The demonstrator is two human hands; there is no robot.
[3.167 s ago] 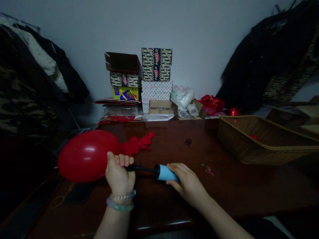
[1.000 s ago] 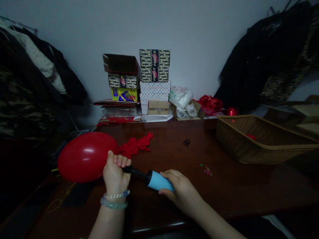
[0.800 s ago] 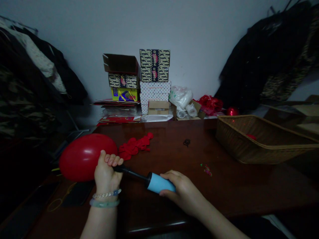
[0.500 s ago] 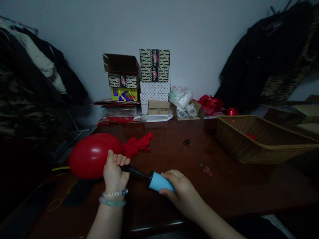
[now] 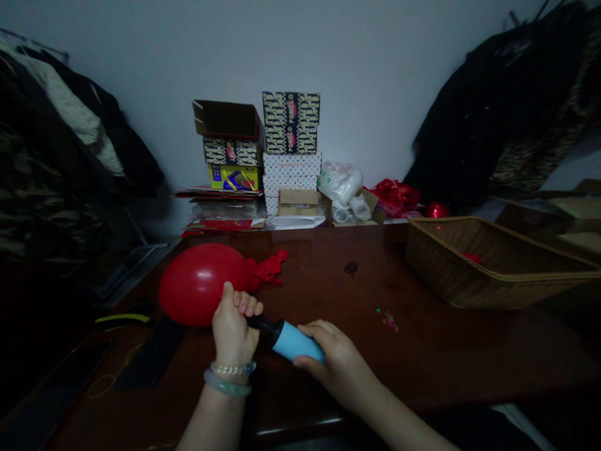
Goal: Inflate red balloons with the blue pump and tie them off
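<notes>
A red balloon (image 5: 201, 285), partly inflated, lies on its side above the table, its neck hidden inside my left hand (image 5: 232, 329). That fist is shut around the neck and the black nozzle of a hand pump. The pump's light blue barrel (image 5: 292, 342) slants to the right, and my right hand (image 5: 334, 362) wraps its far end. A short stretch of black shaft shows between my hands. Just behind the balloon lies a heap of limp red balloons (image 5: 268, 270). Two bracelets circle my left wrist.
The dark wooden table (image 5: 422, 357) holds a wicker basket (image 5: 451, 275) at the right and a black flat object (image 5: 153, 354) at the left. Stacked cardboard boxes (image 5: 291, 156), a plastic bag (image 5: 340, 181) and red items line the wall behind.
My left hand and the balloon have shifted right, toward my right hand. Less of the pump's black shaft shows between my hands, and the balloon looks somewhat smaller.
</notes>
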